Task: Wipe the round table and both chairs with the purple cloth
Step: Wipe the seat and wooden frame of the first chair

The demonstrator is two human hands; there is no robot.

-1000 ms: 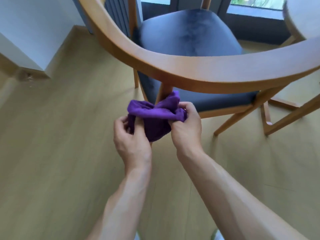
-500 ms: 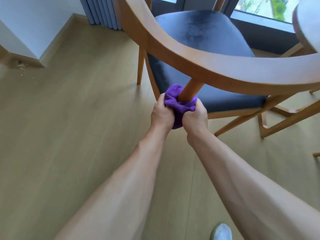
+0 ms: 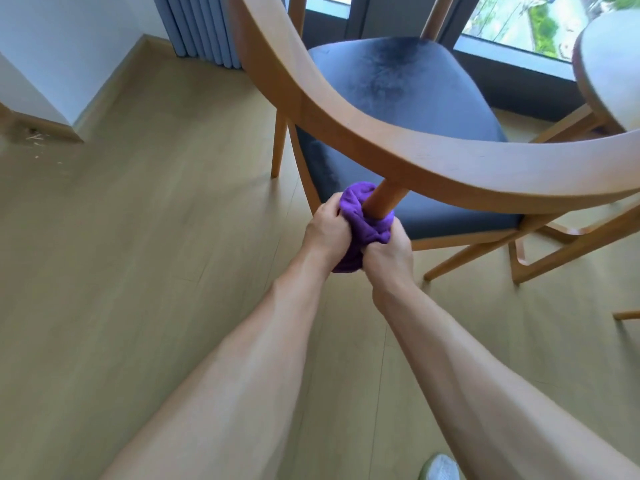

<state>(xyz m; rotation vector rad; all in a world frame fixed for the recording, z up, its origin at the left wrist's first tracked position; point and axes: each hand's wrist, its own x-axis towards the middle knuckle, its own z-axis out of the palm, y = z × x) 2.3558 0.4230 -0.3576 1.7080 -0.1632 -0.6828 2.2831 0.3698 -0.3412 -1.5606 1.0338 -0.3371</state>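
Floor: pale wood boards fill the near and left of the scene.
Chair: one in full view, centre, curved wooden backrest rail nearest us, dark blue padded seat beyond; far right there are more wooden legs, whether a second chair's or the table's I cannot tell.
Round table: one, just its pale edge showing, far right.
Spindle: one round wooden post under the backrest, and that's where the action is!
Purple cloth: one, bunched right around that spindle, its tail hanging below the hands.
Left hand: clenched on the cloth's left side.
Right hand: clamped on the cloth's right side, just beside the left.
Handling: looks soft, light and floppy; I'd say it wraps any shape, best held bunched from both sides like this.
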